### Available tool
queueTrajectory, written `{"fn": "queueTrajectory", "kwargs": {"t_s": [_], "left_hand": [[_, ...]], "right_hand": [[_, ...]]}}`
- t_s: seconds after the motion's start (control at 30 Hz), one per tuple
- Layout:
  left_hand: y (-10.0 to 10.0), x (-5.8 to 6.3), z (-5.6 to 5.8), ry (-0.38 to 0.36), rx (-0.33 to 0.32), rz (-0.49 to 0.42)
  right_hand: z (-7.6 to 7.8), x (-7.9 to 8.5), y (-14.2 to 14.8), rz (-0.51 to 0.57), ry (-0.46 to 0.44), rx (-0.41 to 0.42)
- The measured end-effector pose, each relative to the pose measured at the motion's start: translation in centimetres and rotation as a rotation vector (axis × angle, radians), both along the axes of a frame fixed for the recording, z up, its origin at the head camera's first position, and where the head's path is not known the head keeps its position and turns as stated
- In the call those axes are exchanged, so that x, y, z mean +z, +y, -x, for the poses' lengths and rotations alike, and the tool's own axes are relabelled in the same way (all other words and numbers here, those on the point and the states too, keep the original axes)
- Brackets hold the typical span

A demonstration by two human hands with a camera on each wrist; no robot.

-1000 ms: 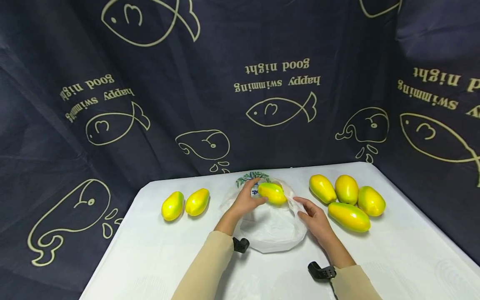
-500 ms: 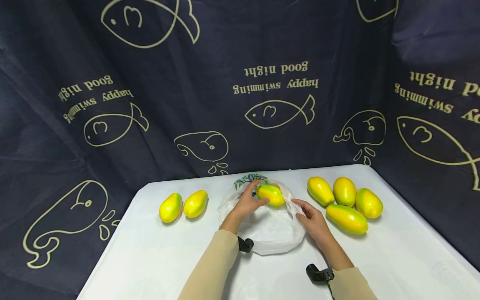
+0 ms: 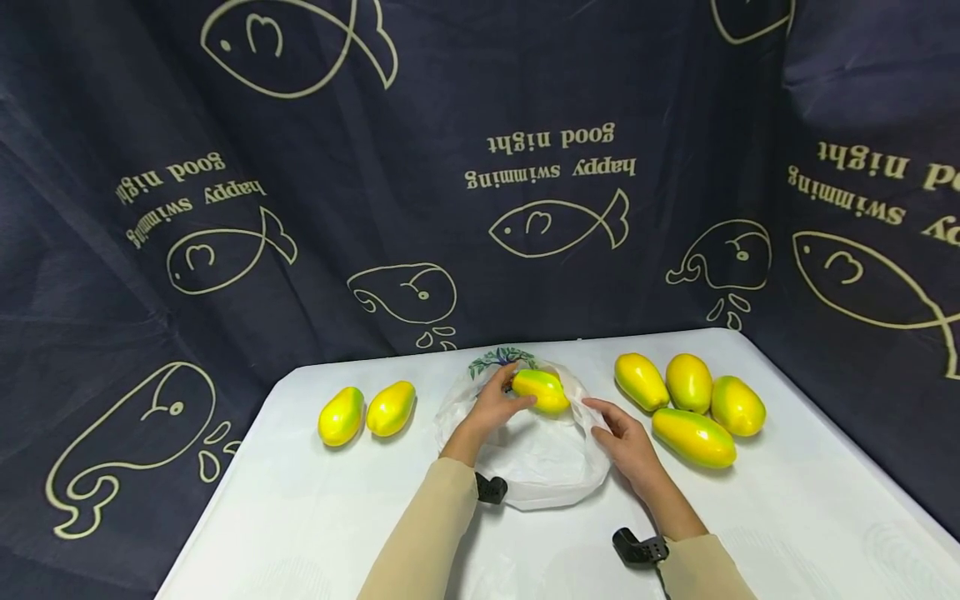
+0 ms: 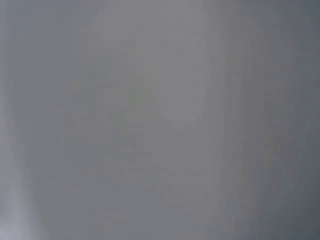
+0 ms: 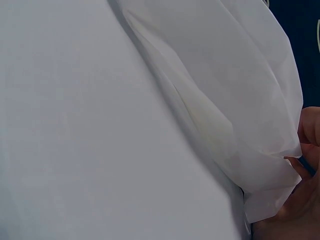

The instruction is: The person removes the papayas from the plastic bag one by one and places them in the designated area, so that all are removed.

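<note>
A white plastic bag (image 3: 540, 483) with a green tree print lies with its mouth spread toward me in the head view. Inside the mouth my left hand (image 3: 487, 412) holds a yellow-green mango (image 3: 542, 390), thumb at its near side and fingers at its far left. With thumb and fingers my right hand (image 3: 622, 433) pinches the bag's right rim. The right wrist view catches that hand (image 5: 310, 185) at its right edge, gripping the gathered plastic. Only a grey blur fills the left wrist view.
Two mangoes, a left one (image 3: 341, 416) and a right one (image 3: 392, 408), lie left of the bag on the white table (image 3: 285, 500). Several more, including a front mango (image 3: 693, 437), cluster to its right. A dark fish-print curtain (image 3: 420, 192) hangs behind.
The head view has shifted slightly. My left forearm has moved a little to the right, while the mango and both hands' holds stay nearly the same.
</note>
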State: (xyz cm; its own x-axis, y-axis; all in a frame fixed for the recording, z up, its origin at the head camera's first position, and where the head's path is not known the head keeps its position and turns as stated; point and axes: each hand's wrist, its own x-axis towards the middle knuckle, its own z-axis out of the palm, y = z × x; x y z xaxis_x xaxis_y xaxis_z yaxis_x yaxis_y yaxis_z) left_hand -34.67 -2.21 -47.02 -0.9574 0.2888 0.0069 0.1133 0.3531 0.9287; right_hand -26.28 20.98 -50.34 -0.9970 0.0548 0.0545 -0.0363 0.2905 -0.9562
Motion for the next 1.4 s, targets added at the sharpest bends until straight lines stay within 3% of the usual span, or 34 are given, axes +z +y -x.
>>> {"fn": "queueTrajectory", "kwargs": {"t_s": [0.4, 0.93, 1.4], "left_hand": [[-0.3, -0.4, -0.2, -0.009, 0.000, -0.063], [-1.5, -0.6, -0.8, -0.017, -0.011, -0.005], [-1.6, -0.7, -1.1, 0.045, -0.014, 0.029]], "right_hand": [[-0.2, 0.1, -0.1, -0.005, 0.008, 0.002], [0.0, 0.0, -0.1, -0.015, 0.009, 0.007], [-0.1, 0.1, 0.0, -0.006, 0.013, 0.012]]}}
